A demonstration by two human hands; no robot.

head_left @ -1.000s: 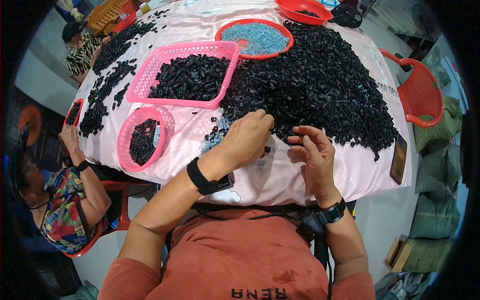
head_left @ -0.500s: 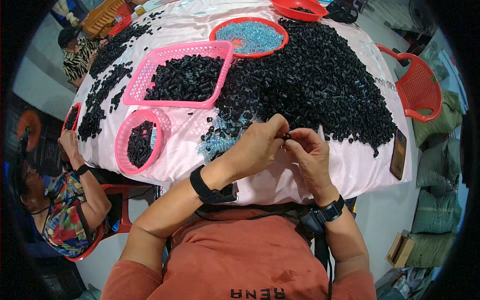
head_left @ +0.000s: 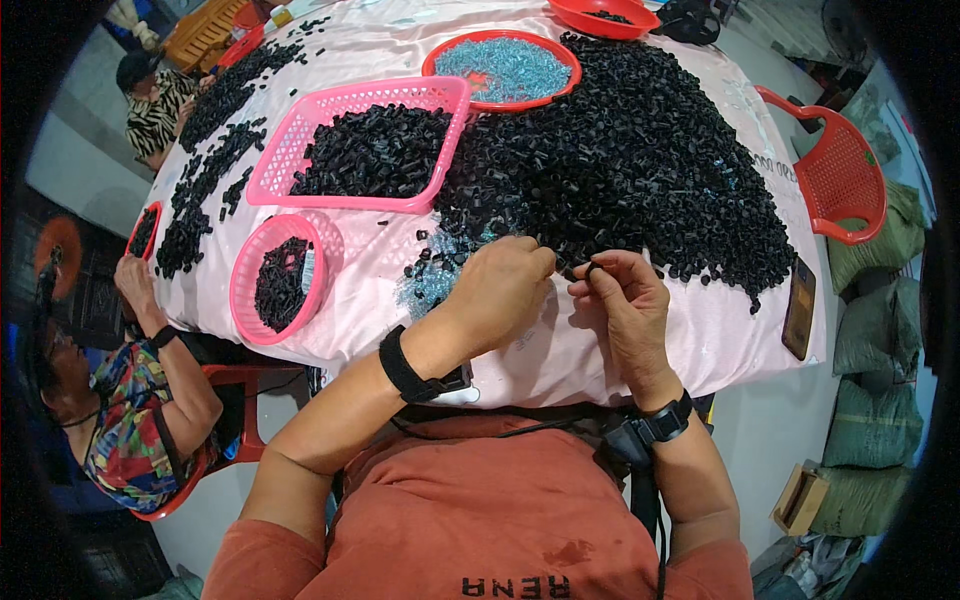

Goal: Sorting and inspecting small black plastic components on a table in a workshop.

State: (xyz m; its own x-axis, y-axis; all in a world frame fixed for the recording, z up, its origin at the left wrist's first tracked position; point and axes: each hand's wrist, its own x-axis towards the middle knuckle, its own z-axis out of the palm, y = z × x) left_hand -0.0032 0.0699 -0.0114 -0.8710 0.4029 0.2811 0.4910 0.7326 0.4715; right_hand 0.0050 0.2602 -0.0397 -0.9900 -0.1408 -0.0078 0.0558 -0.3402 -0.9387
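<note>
My right hand (head_left: pixel 632 310) pinches a small black plastic piece (head_left: pixel 583 271) between thumb and forefinger at the near edge of the black heap. Just left of it, a small gap away, my left hand (head_left: pixel 503 288) is closed with its back toward me; whatever its fingertips hold is hidden. Small black plastic parts (head_left: pixel 640 150) spread in a large heap beyond both hands. Beside my left wrist lies a scatter of small clear bluish pieces (head_left: pixel 432 283) mixed with some black ones.
A pink rectangular basket (head_left: pixel 258 182) and a pink round basket (head_left: pixel 240 290) hold black parts. A red tray (head_left: pixel 432 68) carries clear bluish pieces. A phone (head_left: pixel 798 310) lies at the right table edge, near a red chair (head_left: pixel 850 180). Two people sit along the left side.
My hands, which met at the fingertips, have moved slightly apart. The right has shifted a little right with the black piece; the left has drawn slightly left.
</note>
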